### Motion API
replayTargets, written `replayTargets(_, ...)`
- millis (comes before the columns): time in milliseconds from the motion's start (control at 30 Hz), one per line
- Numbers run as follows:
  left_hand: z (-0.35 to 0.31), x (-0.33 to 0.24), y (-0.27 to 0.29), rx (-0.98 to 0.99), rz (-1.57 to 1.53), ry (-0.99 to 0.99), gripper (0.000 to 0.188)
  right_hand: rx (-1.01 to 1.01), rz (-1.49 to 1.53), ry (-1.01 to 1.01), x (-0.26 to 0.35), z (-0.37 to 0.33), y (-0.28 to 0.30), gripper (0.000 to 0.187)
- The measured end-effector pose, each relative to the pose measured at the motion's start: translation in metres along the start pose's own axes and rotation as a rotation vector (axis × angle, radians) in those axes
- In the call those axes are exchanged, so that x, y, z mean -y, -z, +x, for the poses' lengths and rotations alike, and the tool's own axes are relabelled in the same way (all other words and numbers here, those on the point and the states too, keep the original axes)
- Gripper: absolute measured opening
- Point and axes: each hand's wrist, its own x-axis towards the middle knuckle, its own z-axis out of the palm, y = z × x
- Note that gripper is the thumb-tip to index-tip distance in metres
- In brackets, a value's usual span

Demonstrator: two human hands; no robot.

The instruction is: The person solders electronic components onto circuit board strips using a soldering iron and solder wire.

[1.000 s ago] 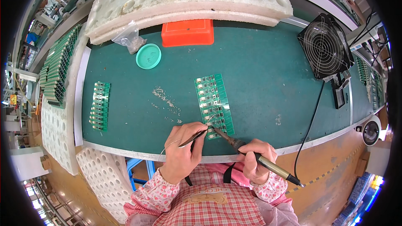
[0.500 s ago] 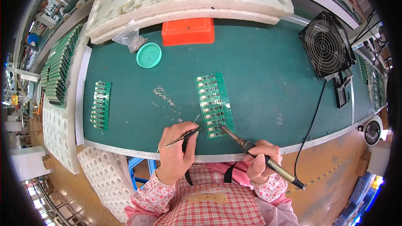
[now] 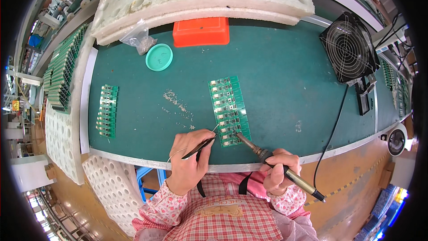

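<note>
A green panel of small circuit boards [image 3: 241, 107] lies on the green work mat, bearing rows of white and dark parts. Closed around the grip of a soldering iron [image 3: 299, 181], my right hand [image 3: 280, 169] keeps its hot tip at the panel's lower part. My left hand [image 3: 187, 163] is at the panel's lower left, pinching dark tweezers [image 3: 198, 148] along with a thin solder wire [image 3: 174, 154]. The wire's front end reaches the panel's left edge. Whether the tweezers' tips touch the panel, I cannot tell.
A second circuit panel [image 3: 107, 111] lies at the left. Tiny loose parts [image 3: 176, 101] are scattered between the panels. Farther back are a teal lid [image 3: 159, 57], a plastic bag [image 3: 141, 40], a red bin [image 3: 200, 33] and white foam [image 3: 214, 4]. A black fan [image 3: 345, 47] stands right; a cable [image 3: 330, 140] trails there.
My left hand has turned slightly, and the tweezers and wire have shifted, with the wire's end now farther right, toward the panel. The iron stays almost in place.
</note>
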Motion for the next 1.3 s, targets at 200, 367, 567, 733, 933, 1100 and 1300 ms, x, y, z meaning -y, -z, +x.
replayTargets(200,0.001,0.0,0.0,0.007,0.008,0.007,0.027,-0.004,0.009,-0.009,0.0,0.0,-0.001,0.02)
replayTargets(367,0.0,-0.001,-0.001,-0.018,-0.009,0.028,0.024,-0.002,0.009,-0.034,0.001,-0.001,0.001,0.018)
replayTargets(567,0.003,-0.006,-0.009,-0.024,-0.085,0.022,0.025,0.083,-0.048,-0.092,0.005,0.004,0.001,0.012)
replayTargets(733,0.005,-0.01,-0.011,-0.015,-0.077,0.048,0.022,0.112,-0.06,-0.112,0.007,0.007,-0.001,0.009)
replayTargets(933,0.005,-0.01,-0.011,-0.014,-0.062,0.037,0.022,0.133,-0.068,-0.136,0.006,0.006,-0.002,0.006)
replayTargets(1100,0.006,-0.01,-0.01,-0.002,-0.059,0.044,0.021,0.162,-0.078,-0.151,0.007,0.008,-0.002,0.006)
replayTargets(1300,0.007,-0.009,-0.011,-0.003,-0.047,0.037,0.022,0.19,-0.107,-0.145,0.008,0.01,-0.003,0.008)
